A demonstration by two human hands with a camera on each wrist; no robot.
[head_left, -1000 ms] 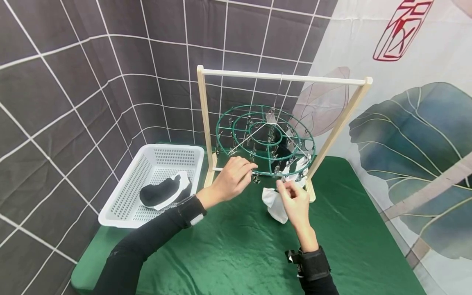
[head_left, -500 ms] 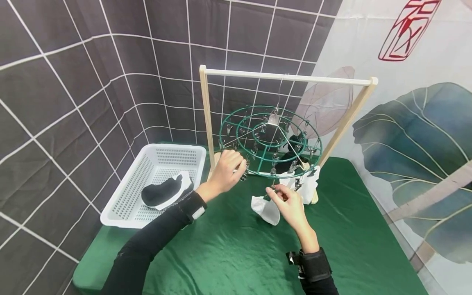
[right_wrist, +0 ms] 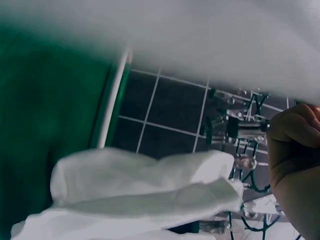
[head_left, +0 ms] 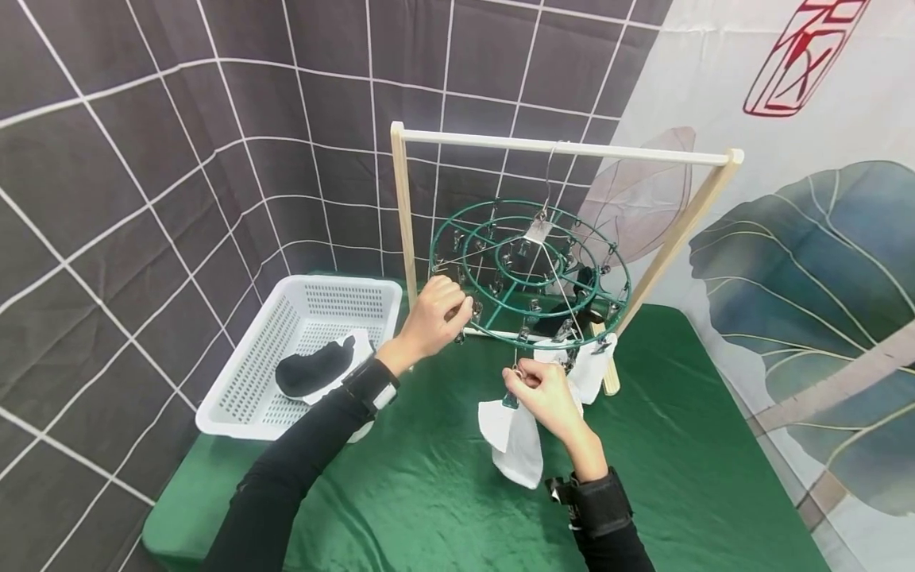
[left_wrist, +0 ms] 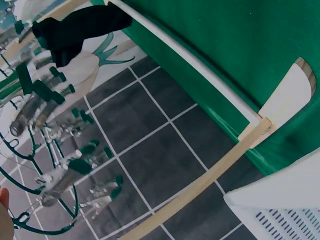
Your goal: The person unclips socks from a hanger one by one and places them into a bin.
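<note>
A round green clip hanger (head_left: 532, 306) hangs by its metal hook from a wooden rack. My left hand (head_left: 431, 316) grips its left front rim with curled fingers; a fingertip (left_wrist: 4, 198) just enters the left wrist view beside the rim. At the front, my right hand (head_left: 546, 396) pinches a metal clip (head_left: 511, 397) below the rim. A white sock (head_left: 519, 449) hangs from that clip. To the right, another white sock (head_left: 592, 372) hangs from the hanger, with a black sock (left_wrist: 85, 30) farther back. Blurred white cloth (right_wrist: 145, 180) fills much of the right wrist view.
A white perforated basket (head_left: 227, 397) stands left on the green-covered table (head_left: 443, 500), with a black and white sock (head_left: 314, 372) inside. The rack's wooden posts (head_left: 404, 206) and white top bar (head_left: 486, 141) frame the hanger. Curtains hang behind.
My right hand has moved left and slightly lower, and the white sock beneath it now hangs longer. My left hand has shifted slightly left and up. The hanger has turned a little.
</note>
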